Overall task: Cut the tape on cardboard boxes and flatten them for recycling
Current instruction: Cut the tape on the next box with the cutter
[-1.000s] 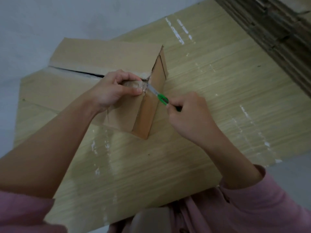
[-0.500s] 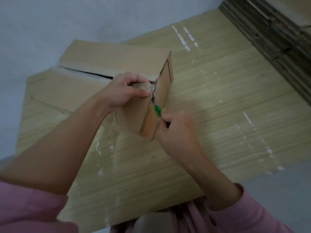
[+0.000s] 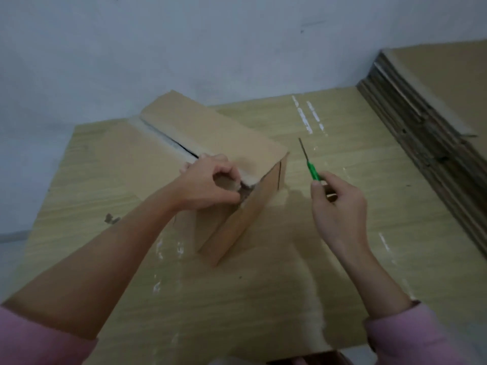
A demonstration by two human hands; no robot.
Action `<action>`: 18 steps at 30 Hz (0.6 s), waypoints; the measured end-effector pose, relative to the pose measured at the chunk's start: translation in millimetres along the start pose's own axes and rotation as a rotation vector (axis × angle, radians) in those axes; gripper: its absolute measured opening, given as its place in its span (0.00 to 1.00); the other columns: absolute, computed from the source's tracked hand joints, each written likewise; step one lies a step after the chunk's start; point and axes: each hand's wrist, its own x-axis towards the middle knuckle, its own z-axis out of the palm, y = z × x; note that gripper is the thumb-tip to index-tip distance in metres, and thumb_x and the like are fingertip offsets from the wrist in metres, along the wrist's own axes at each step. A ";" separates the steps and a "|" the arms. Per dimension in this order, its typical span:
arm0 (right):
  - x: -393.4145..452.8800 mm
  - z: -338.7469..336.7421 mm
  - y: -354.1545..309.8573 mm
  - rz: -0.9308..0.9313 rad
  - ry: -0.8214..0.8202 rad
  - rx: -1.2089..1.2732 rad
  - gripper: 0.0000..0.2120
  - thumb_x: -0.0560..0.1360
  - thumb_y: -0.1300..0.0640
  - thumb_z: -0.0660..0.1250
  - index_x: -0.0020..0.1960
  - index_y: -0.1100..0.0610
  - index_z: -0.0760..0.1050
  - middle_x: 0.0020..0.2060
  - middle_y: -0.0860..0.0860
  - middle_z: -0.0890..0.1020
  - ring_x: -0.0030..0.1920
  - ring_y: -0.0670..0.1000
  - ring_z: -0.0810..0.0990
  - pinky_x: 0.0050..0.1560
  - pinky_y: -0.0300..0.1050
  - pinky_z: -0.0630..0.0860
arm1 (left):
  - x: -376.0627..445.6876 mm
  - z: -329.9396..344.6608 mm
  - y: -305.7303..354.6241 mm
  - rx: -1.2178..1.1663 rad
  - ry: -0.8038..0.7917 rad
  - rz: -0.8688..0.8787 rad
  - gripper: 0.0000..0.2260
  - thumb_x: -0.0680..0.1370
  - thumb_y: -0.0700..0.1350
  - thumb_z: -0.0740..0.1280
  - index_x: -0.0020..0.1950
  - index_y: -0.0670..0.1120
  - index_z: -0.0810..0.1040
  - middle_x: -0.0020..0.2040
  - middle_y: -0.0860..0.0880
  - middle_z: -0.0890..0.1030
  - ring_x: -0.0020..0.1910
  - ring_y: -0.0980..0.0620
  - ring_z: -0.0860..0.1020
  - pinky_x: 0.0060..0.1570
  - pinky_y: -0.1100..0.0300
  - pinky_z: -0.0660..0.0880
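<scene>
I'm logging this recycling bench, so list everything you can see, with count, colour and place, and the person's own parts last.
cardboard box: one, brown, on the table left of centre, top seam slit open.
cutter: one, green handle with a thin dark blade, held up to the right of the box, clear of it.
table: one, pale wood grain with white scuff marks, fills the middle of the view.
flattened cardboard stack: one pile, brown, far right edge of the table.
cardboard scrap: one, brown, on the table left of the forearm.
wall: grey-blue, behind the table.
left hand: fingers curled at the box's near top corner.
right hand: grips the cutter.
sleeves: two, pink, bottom corners.
</scene>
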 end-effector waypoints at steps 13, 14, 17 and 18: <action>20.1 53.1 -45.2 -0.035 -0.677 -0.002 0.19 0.64 0.57 0.79 0.51 0.59 0.76 0.31 0.49 0.79 0.30 0.45 0.76 0.32 0.33 0.70 | -44.1 -26.9 -61.4 -0.248 0.795 -0.392 0.19 0.69 0.53 0.67 0.57 0.47 0.77 0.61 0.47 0.73 0.64 0.49 0.70 0.66 0.60 0.62; 18.0 52.4 -47.2 -0.009 -0.755 0.062 0.16 0.66 0.58 0.77 0.50 0.60 0.76 0.28 0.50 0.79 0.26 0.43 0.74 0.28 0.31 0.68 | -41.1 -27.8 -64.1 -0.171 0.776 -0.580 0.22 0.72 0.54 0.67 0.63 0.46 0.73 0.67 0.45 0.68 0.70 0.46 0.64 0.70 0.55 0.58; 23.5 55.5 -54.1 0.002 -0.743 0.117 0.08 0.74 0.55 0.70 0.49 0.58 0.77 0.27 0.51 0.76 0.21 0.39 0.70 0.22 0.28 0.63 | -37.2 -20.5 -65.8 -0.018 0.498 -0.840 0.33 0.75 0.63 0.60 0.73 0.45 0.60 0.76 0.43 0.55 0.75 0.41 0.49 0.72 0.40 0.45; 28.5 57.7 -55.4 -0.003 -0.706 0.121 0.06 0.75 0.55 0.68 0.50 0.57 0.76 0.28 0.50 0.76 0.21 0.39 0.70 0.23 0.28 0.63 | -37.3 -14.4 -64.8 0.078 0.410 -0.804 0.37 0.74 0.66 0.57 0.75 0.44 0.56 0.77 0.44 0.52 0.75 0.40 0.46 0.70 0.37 0.43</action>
